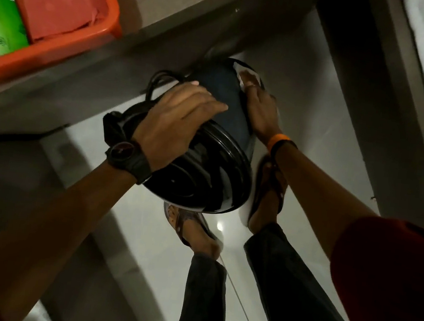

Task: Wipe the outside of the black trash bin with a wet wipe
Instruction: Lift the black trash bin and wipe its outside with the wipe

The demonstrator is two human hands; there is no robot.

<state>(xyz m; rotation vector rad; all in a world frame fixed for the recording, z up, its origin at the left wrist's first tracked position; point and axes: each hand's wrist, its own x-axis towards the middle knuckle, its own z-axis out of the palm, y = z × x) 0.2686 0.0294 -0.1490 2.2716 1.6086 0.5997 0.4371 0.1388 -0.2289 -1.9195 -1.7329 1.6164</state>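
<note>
Fingers (245, 80) press a white wipe (248, 74) on the black bin (229, 100) above glossy floor (318, 120).

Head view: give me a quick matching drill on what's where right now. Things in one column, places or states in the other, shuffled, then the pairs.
Things:
1. wet wipe
2. black trash bin
3. orange tray
4. black watch

Places or states:
A. on the left wrist
B. on the grey shelf, upper left
C. pressed against the bin's far end under the right hand
D. tipped on its side, held off the floor, the left hand on top

Pairs: 1-C, 2-D, 3-B, 4-A
</note>
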